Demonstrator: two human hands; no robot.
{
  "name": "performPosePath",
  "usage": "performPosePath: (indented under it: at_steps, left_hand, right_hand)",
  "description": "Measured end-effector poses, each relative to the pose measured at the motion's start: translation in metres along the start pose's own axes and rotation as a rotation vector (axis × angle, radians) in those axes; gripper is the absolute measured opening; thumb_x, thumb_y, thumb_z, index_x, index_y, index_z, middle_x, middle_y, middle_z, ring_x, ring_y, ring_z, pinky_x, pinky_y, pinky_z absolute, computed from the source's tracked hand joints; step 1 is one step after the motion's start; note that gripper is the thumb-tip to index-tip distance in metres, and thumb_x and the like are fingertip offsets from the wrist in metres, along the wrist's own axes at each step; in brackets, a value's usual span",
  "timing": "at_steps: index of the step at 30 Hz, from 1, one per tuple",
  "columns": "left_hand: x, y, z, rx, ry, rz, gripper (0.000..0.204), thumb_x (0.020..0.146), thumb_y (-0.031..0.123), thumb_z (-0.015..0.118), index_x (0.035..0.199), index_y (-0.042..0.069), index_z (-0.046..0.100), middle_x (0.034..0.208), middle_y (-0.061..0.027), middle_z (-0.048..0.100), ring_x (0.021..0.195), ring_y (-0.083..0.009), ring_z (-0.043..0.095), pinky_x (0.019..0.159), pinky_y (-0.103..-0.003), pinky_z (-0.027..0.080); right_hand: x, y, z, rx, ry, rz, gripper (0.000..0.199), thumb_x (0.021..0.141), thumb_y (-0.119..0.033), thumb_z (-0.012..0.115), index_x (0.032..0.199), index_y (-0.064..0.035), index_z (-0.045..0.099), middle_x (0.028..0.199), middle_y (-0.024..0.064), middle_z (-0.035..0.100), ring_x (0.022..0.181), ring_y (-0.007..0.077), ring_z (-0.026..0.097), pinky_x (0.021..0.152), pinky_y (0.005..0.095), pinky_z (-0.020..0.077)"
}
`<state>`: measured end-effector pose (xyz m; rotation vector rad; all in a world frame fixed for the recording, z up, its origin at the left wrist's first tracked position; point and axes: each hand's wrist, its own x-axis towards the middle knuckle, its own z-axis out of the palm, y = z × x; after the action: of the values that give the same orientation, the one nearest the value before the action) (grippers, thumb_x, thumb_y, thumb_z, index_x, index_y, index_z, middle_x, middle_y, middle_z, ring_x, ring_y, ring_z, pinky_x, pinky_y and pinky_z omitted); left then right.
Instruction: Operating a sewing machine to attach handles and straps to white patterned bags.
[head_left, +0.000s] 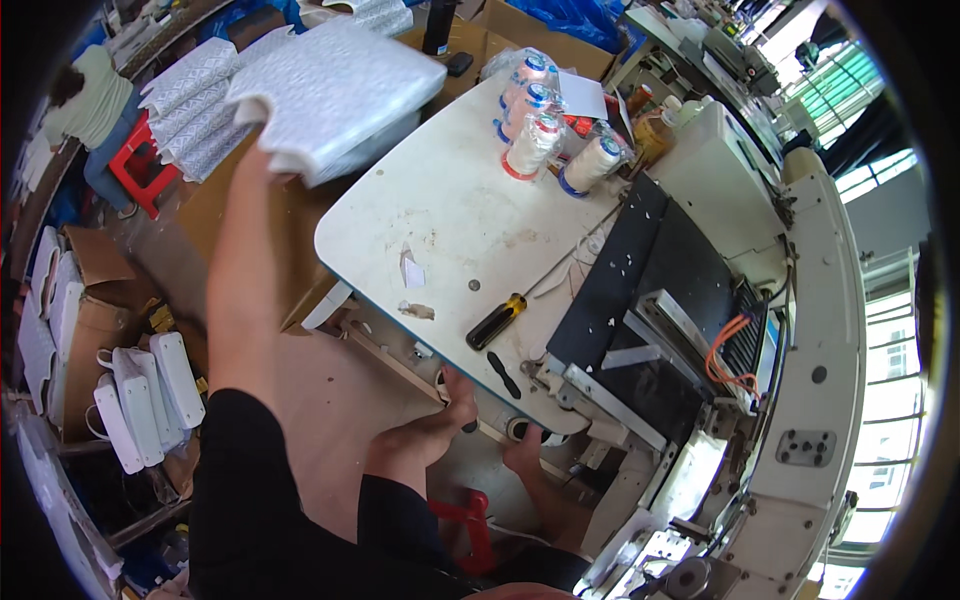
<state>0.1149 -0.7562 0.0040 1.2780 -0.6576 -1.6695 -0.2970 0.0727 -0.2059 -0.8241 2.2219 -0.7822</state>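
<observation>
My left arm reaches far forward, past the left edge of the pale sewing table (390,210). At its end my left hand (272,168) grips the near edge of a white quilted fabric piece (340,95), which is lifted and slightly blurred. Most of the fingers are hidden under the fabric. More white quilted fabric pieces (195,95) lie in wavy folds beyond and to the left of the hand. My right hand does not show. Nearer on the table lie a black-and-yellow screwdriver (497,320) and a small black tool (503,375).
Several wrapped thread cones (533,145) stand at the table's back. A large sewing machine (810,400) with a dark plate (650,260) fills the right. At left, a cardboard box (100,330) stands beside white padded pieces (140,405). A person sits by a red stool (145,170).
</observation>
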Motion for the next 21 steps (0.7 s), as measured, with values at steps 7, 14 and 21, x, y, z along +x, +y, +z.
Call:
performPosePath:
  at_steps: [7,14,21]
  left_hand:
    - [-0.047,0.064,-0.255,1.067,0.403,0.537,0.048,0.091,0.058,0.066,0.116,0.017,0.073,0.106,-0.0056,0.076,0.102,-0.0254,0.072,0.088,-0.048,0.055]
    - [-0.18,0.039,-0.129,0.174,0.086,0.516,0.048,0.093,0.027,0.079,0.127,-0.004,0.065,0.114,-0.0138,0.074,0.102,-0.024,0.07,0.09,-0.037,0.056]
    - [-0.333,0.131,-0.083,0.846,0.003,1.039,0.048,0.092,0.017,0.078,0.133,-0.002,0.061,0.126,-0.0137,0.071,0.114,-0.0228,0.066,0.1,-0.035,0.05]
  right_hand:
    - [-0.075,-0.007,-0.001,0.105,-0.042,-0.042,0.034,0.089,-0.012,0.072,0.121,-0.0038,0.065,0.103,0.0093,0.065,0.094,0.0269,0.063,0.083,0.0411,0.0523]
    - [-0.154,-0.054,-0.098,0.059,-0.074,-0.099,0.03,0.091,-0.008,0.069,0.121,-0.0037,0.067,0.1,0.0083,0.067,0.092,0.0243,0.065,0.081,0.0391,0.0534]
    - [-0.272,-0.094,-0.183,0.135,0.023,-0.16,0.027,0.094,-0.005,0.065,0.12,-0.0036,0.07,0.098,0.0074,0.069,0.09,0.0217,0.067,0.079,0.0372,0.0544]
